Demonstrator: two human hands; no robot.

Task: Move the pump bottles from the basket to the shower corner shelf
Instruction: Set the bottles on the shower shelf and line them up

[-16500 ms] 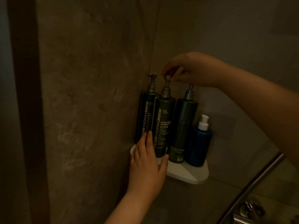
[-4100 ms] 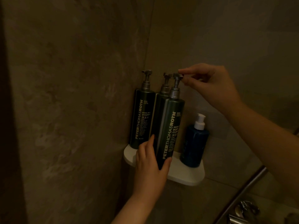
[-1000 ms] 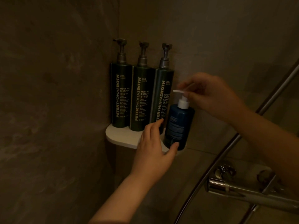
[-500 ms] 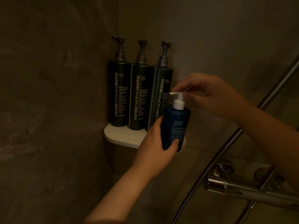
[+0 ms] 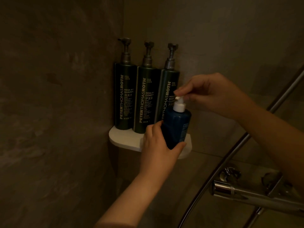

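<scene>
Three tall dark green pump bottles stand in a row at the back of the white corner shelf (image 5: 125, 137): shampoo (image 5: 125, 96), conditioner (image 5: 147, 99) and body cleanser (image 5: 168, 89). In front of the cleanser a short blue bottle (image 5: 178, 127) with a white pump stands on the shelf's right part. My left hand (image 5: 158, 148) wraps around its lower body. My right hand (image 5: 209, 92) pinches the white pump head from above. No basket is in view.
Dim stone-look walls meet in the corner behind the shelf. A chrome shower hose (image 5: 230, 158) runs diagonally at the right, and a chrome mixer bar (image 5: 246, 193) sits below the shelf at the lower right.
The blue bottle's pump spout has turned from pointing left to pointing toward me under my right fingers. My left hand keeps its grip on the bottle's body.
</scene>
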